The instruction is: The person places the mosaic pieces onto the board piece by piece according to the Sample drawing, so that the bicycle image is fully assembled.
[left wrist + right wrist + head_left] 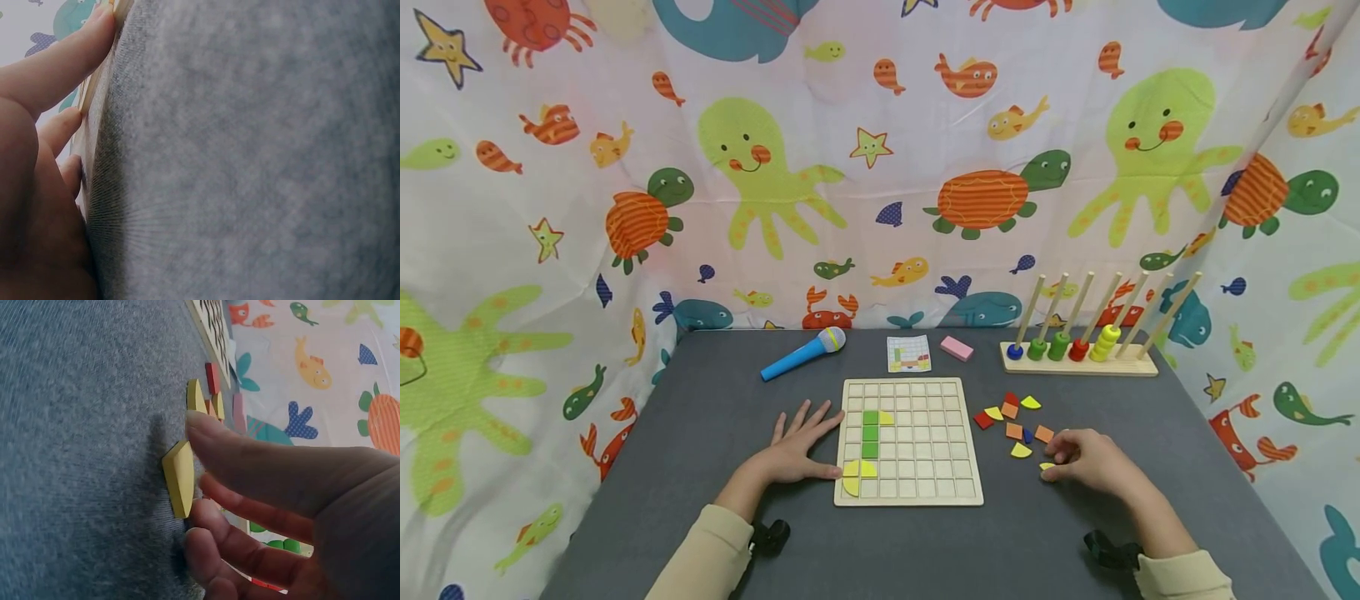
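Observation:
My left hand (797, 450) lies with fingers spread on the table, thumb and index fingertip against the left edge of a wooden grid board (925, 442). Green square tiles (870, 433) form a column on the board, with a yellow quarter-circle (887, 418) beside the top one. More yellow quarter-circles (852, 486) fill cells at its lower left. Over on the right, my right hand (1090, 458) pinches a yellow quarter-circle tile (179, 480) between thumb and fingertips, close over the table. Loose tiles, including orange squares (1014, 431) and a red square (983, 420), lie between hand and board.
Behind the board are a pattern card (909, 354) and a pink block (957, 348). A blue toy microphone (802, 353) lies at the back left. At the back right stands a wooden peg rack (1078, 358) with coloured rings. A printed curtain (880, 183) surrounds the table.

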Tool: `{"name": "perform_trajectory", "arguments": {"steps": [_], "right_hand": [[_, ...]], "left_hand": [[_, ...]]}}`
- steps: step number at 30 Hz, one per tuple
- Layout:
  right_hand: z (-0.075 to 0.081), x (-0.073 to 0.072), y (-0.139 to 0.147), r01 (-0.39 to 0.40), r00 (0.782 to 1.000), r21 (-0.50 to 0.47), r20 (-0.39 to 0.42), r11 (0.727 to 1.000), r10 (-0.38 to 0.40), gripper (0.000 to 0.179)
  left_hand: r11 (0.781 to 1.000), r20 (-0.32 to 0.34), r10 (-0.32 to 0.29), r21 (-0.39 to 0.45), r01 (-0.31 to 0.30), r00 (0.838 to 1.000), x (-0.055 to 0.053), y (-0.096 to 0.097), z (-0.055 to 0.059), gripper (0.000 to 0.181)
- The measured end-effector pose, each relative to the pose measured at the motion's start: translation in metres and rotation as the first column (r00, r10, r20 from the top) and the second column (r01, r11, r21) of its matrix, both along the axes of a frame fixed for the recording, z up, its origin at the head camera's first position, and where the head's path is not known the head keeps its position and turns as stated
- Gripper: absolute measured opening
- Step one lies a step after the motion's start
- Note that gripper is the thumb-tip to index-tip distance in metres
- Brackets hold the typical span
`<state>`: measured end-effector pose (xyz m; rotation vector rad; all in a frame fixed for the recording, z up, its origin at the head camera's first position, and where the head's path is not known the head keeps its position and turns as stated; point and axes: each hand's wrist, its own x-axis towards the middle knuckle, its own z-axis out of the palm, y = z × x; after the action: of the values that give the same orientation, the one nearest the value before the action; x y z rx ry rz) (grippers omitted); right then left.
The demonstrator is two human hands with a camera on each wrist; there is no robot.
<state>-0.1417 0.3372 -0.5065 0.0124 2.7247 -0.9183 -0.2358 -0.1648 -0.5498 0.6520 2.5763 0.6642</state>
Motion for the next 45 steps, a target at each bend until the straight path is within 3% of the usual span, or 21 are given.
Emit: {"name": "perform_trajectory", "arguments": {"steps": [10,18,31,45], "right_hand": [[-0.002,-0.002,0.0,-0.016,0.999,0.014,0.029,1.0,0.016,0.026],[0.002,-0.006,-0.004,0.006,0.999,0.029,-0.033,1.0,-0.005,0.026],[0.013,-0.022,-0.055,0.053,0.99,-0.031,-0.132,0.998,-0.056,0.027],[0.016,-0.029,-0.108,-0.015,0.987,-0.107,-0.161,0.994,-0.003,0.011]], "left_hand": [[1.0,0.005,0.0,0.004,0.0,1.0,-0.003,0.001,0.001,0.101],[1.0,0.004,-0.009,0.006,0.009,1.0,-0.004,0.002,0.001,0.102],[0.998,0.015,-0.013,0.059,0.012,1.0,-0.001,-0.001,0.0,0.103],[0.999,0.012,-0.003,0.036,0.003,1.0,0.001,0.0,0.002,0.102]]}}
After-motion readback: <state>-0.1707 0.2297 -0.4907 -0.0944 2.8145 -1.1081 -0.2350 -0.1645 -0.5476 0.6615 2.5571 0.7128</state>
